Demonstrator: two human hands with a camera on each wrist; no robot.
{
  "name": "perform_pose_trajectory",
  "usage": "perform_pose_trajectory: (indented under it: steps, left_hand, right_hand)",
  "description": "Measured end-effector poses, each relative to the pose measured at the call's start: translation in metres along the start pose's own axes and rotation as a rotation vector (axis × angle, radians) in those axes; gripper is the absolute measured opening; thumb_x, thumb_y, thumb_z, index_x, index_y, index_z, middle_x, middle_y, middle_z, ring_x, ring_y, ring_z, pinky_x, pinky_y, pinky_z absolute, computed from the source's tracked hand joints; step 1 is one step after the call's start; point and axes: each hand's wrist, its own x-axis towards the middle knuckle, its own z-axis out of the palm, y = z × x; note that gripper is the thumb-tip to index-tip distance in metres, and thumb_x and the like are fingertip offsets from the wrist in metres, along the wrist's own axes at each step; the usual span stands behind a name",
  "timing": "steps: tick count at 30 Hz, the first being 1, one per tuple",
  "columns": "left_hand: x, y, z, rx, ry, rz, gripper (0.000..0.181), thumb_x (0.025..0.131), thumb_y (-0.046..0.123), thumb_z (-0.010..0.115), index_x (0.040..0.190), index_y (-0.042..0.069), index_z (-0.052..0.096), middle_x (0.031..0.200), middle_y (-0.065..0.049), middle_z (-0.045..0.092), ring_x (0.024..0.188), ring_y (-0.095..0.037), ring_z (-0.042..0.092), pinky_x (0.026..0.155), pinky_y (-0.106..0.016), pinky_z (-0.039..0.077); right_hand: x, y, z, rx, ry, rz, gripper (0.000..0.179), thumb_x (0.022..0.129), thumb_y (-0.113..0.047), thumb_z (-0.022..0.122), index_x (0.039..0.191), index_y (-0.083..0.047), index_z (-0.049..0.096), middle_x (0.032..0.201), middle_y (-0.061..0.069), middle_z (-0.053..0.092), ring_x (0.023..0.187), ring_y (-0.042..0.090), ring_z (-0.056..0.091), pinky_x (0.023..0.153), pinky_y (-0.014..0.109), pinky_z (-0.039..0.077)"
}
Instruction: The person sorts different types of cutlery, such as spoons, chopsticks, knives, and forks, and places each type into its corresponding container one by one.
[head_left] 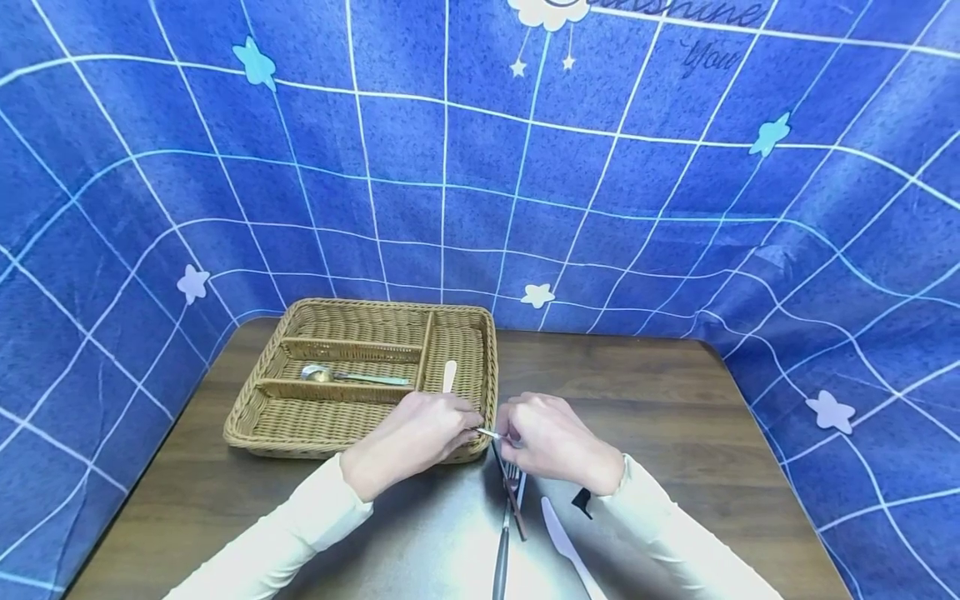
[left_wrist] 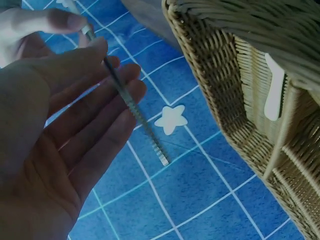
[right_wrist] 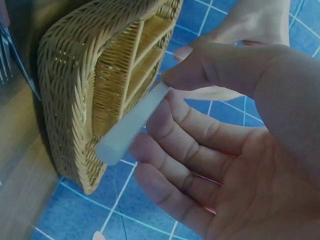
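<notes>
Both hands hold one slim table knife (left_wrist: pixel 120 85) between them, above the front right corner of the wicker basket (head_left: pixel 360 454). My left hand (head_left: pixel 427 427) pinches its metal blade between thumb and fingers; the ridged end sticks out past the fingers in the left wrist view. Thumb and forefinger of my right hand (head_left: pixel 551 437) grip the other part, and the pale handle (right_wrist: pixel 132 125) juts out in the right wrist view. Only a short metal stretch shows between the hands in the head view. A pale utensil (head_left: pixel 449 375) lies in the basket's right compartment, partly behind the left hand.
Spoons (head_left: pixel 352 377), one with a turquoise handle, lie in the basket's middle left compartment. Right of the basket, a fork (head_left: pixel 512 475), a brown-handled utensil (head_left: pixel 517 512), a dark-handled one (head_left: pixel 501 567) and a pale knife (head_left: pixel 562 542) lie on the wooden table (head_left: pixel 660 383).
</notes>
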Motion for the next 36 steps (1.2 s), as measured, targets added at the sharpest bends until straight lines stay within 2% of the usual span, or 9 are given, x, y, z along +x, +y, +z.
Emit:
perform_pose_trajectory:
  steps: [5, 9, 10, 13, 18, 22, 26, 31, 36]
  left_hand:
    - [-0.002, 0.000, 0.001, 0.061, -0.004, 0.025, 0.026, 0.086, 0.001, 0.082, 0.081, 0.022, 0.068, 0.072, 0.013, 0.063, 0.055, -0.002, 0.050, 0.045, -0.019, 0.042]
    - [-0.002, -0.001, 0.001, 0.038, -0.030, 0.016, 0.034, 0.080, -0.007, 0.081, 0.077, 0.022, 0.063, 0.069, 0.014, 0.058, 0.055, 0.000, 0.044, 0.046, -0.017, 0.039]
    - [-0.003, -0.002, 0.001, 0.028, -0.037, 0.009, 0.034, 0.081, -0.007, 0.081, 0.078, 0.022, 0.064, 0.069, 0.014, 0.059, 0.055, 0.000, 0.046, 0.046, -0.017, 0.040]
    - [-0.006, -0.008, 0.002, -0.018, -0.062, -0.029, 0.033, 0.082, -0.009, 0.080, 0.082, 0.022, 0.070, 0.071, 0.013, 0.064, 0.056, -0.002, 0.052, 0.049, -0.018, 0.045]
    - [-0.018, -0.024, -0.001, -0.048, -0.071, -0.100, 0.027, 0.088, -0.008, 0.077, 0.089, 0.019, 0.078, 0.074, 0.009, 0.072, 0.057, -0.005, 0.059, 0.050, -0.019, 0.048]
    - [-0.039, -0.044, -0.008, -0.086, -0.079, -0.195, 0.022, 0.091, -0.001, 0.078, 0.094, 0.020, 0.081, 0.079, 0.007, 0.076, 0.061, -0.005, 0.062, 0.056, -0.023, 0.053]
    - [-0.069, -0.068, -0.015, -0.096, -0.062, -0.306, 0.014, 0.093, 0.009, 0.081, 0.102, 0.020, 0.084, 0.093, 0.003, 0.082, 0.074, -0.013, 0.074, 0.067, -0.036, 0.063]
    - [-0.101, -0.095, -0.024, -0.089, -0.056, -0.410, 0.014, 0.092, 0.011, 0.084, 0.104, 0.018, 0.086, 0.098, -0.002, 0.083, 0.088, -0.027, 0.079, 0.076, -0.050, 0.064]
    - [-0.124, -0.114, -0.024, -0.103, -0.067, -0.442, 0.014, 0.090, 0.008, 0.084, 0.101, 0.016, 0.085, 0.102, -0.005, 0.082, 0.094, -0.032, 0.078, 0.080, -0.054, 0.063]
  right_hand:
    - [0.000, -0.001, 0.000, -0.002, 0.007, 0.000, 0.011, 0.081, -0.014, 0.079, 0.080, -0.022, 0.072, 0.071, -0.013, 0.060, 0.072, 0.008, 0.057, 0.063, 0.031, 0.051]
    - [0.000, -0.001, 0.001, 0.025, 0.002, 0.015, 0.010, 0.083, -0.014, 0.080, 0.083, -0.021, 0.073, 0.073, -0.012, 0.061, 0.071, 0.008, 0.057, 0.063, 0.031, 0.052]
    - [0.000, -0.001, 0.002, 0.036, 0.001, 0.019, 0.009, 0.085, -0.014, 0.080, 0.084, -0.021, 0.073, 0.074, -0.012, 0.062, 0.072, 0.008, 0.058, 0.064, 0.031, 0.053]
    - [0.004, -0.001, 0.005, 0.110, -0.001, 0.068, 0.006, 0.092, -0.019, 0.079, 0.089, -0.021, 0.074, 0.078, -0.013, 0.064, 0.071, 0.007, 0.060, 0.062, 0.030, 0.052]
    - [0.011, 0.010, 0.016, 0.312, 0.048, 0.184, 0.010, 0.102, -0.030, 0.073, 0.103, -0.020, 0.076, 0.079, -0.015, 0.067, 0.066, 0.002, 0.058, 0.059, 0.028, 0.050]
    - [0.011, 0.025, 0.033, 0.366, 0.120, 0.308, 0.025, 0.106, -0.033, 0.067, 0.122, -0.016, 0.076, 0.083, -0.011, 0.070, 0.070, 0.003, 0.061, 0.065, 0.032, 0.053]
    - [0.009, 0.033, 0.052, 0.370, 0.114, 0.394, 0.040, 0.104, -0.034, 0.070, 0.136, -0.009, 0.071, 0.085, -0.011, 0.072, 0.072, 0.003, 0.064, 0.070, 0.036, 0.056]
    - [0.008, 0.033, 0.070, 0.415, 0.069, 0.409, 0.066, 0.098, -0.037, 0.078, 0.148, 0.001, 0.057, 0.095, -0.004, 0.077, 0.080, 0.009, 0.072, 0.078, 0.041, 0.060]
    - [0.009, 0.028, 0.078, 0.427, 0.069, 0.403, 0.074, 0.095, -0.033, 0.081, 0.153, 0.003, 0.052, 0.109, 0.006, 0.079, 0.091, 0.021, 0.077, 0.083, 0.048, 0.061]
